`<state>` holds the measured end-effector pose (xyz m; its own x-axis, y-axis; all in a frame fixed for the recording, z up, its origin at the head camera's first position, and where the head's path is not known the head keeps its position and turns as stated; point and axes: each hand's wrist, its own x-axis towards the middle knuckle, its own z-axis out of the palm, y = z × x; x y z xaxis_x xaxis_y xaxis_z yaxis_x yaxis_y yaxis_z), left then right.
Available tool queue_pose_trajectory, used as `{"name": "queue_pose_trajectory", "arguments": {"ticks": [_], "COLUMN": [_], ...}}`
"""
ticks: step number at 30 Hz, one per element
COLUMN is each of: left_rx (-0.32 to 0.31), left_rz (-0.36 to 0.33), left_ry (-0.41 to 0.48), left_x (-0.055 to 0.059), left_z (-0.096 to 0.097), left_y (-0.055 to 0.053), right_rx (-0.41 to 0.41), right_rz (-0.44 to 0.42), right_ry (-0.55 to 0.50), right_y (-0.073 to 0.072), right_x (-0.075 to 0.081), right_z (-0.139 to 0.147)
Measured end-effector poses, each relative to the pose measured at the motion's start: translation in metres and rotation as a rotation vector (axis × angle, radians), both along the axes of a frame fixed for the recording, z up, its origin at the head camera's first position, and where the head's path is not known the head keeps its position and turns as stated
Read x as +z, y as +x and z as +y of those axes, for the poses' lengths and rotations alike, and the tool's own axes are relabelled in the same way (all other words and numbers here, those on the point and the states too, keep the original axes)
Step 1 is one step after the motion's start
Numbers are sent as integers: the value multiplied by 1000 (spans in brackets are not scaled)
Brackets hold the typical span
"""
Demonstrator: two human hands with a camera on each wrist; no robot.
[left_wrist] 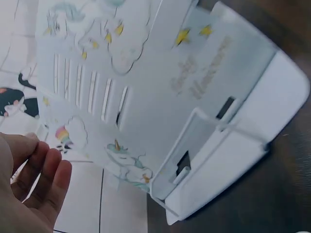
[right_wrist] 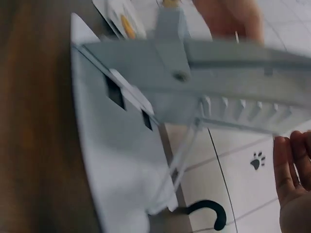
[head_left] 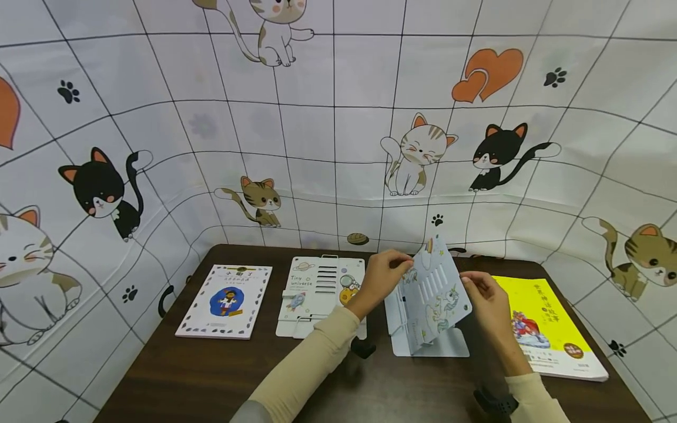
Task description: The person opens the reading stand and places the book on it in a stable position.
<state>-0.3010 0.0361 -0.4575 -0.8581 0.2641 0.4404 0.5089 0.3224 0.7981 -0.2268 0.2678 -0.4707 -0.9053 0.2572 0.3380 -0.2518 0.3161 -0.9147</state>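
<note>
- A pale blue book stand (head_left: 441, 311), printed with unicorns, stands on the dark table (head_left: 174, 376), a little toward three o'clock from its middle; its slotted panel is raised at a tilt from the flat base.
- The left hand (head_left: 383, 276) is at the panel's ten o'clock edge, fingers bent, with thumb and fingertips close together.
- The right hand (head_left: 486, 299) is at its two o'clock edge, fingers slightly bent, tips at the rim.
- The right wrist view is blurred, and in the left wrist view the fingertips sit right along the edge, so I cannot tell whether either hand pinches the panel or only touches it.
- Toward nine o'clock from the blue stand lies a white "Tiny universe" stand (head_left: 312, 308), its side partly covered by the left wrist.
- Farther out at nine o'clock lies a white book (head_left: 227, 326) with a round blue picture.
- At three o'clock, beyond the right hand, lies a yellow-and-white book (head_left: 550, 317).
- A cat-patterned cloth (head_left: 359, 135) hangs at twelve o'clock.
</note>
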Motion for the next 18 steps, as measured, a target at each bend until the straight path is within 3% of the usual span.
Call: {"name": "queue_pose_trajectory", "arguments": {"ticks": [7, 12, 15, 18], "left_rx": [-11, -11, -23, -45], "left_rz": [-188, -264, -298, -334], "left_ry": [14, -47, -96, -123], "left_x": [3, 6, 5, 4], "left_z": [11, 19, 23, 25], "left_y": [-21, -29, -33, -36], "right_rx": [9, 94, 125, 98], "right_rz": [41, 112, 151, 115], "right_ry": [-149, -346, -352, -273], "right_y": [42, 60, 66, 68], "right_x": [-8, -17, -22, -26], "right_z": [-22, -32, -36, -41]}}
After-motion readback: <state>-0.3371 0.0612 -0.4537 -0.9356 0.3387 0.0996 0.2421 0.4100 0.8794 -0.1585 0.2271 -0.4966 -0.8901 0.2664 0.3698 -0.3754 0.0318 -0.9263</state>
